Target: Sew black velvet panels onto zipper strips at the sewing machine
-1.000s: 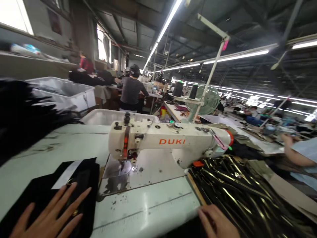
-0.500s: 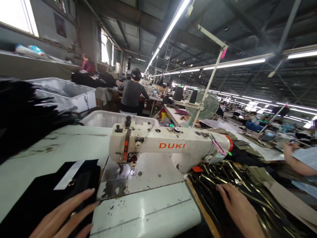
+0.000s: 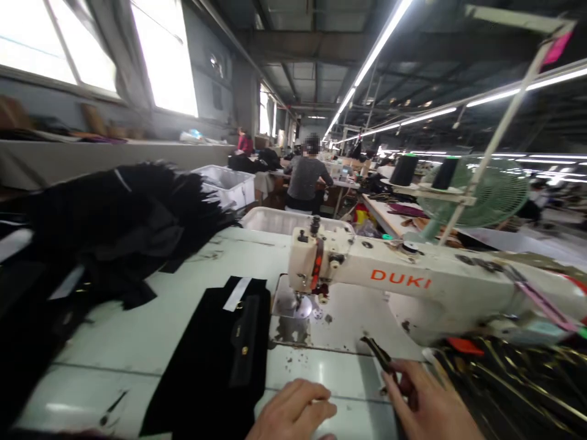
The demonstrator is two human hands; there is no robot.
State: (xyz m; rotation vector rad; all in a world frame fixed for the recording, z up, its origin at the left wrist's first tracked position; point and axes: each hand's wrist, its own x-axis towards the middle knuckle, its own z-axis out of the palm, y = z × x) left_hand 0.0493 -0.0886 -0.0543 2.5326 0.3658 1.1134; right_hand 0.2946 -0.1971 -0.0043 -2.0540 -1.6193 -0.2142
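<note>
My right hand (image 3: 428, 403) is at the lower right, fingers closed around a thin dark strip (image 3: 380, 352) that sticks out toward the sewing machine bed. My left hand (image 3: 293, 410) rests curled, knuckles up, on the pale table (image 3: 151, 330) just left of it, and I cannot see anything in it. A flat black fabric piece (image 3: 215, 360) with a white label and small metal studs lies left of my left hand. The cream DUKI sewing machine (image 3: 403, 284) stands behind both hands, its needle (image 3: 303, 299) above the steel plate.
A heap of black fabric (image 3: 119, 220) covers the table's left. Shiny black-and-gold strips (image 3: 513, 379) lie at the right. Behind the machine are white bins (image 3: 279, 219), a green fan (image 3: 490, 192), thread cones (image 3: 403, 170), and a seated person (image 3: 306, 177) facing away.
The view swung left. My left hand left the black fabric piece and came to the table centre. My right hand lifted off the shiny strips and now grips a thin dark strip.
</note>
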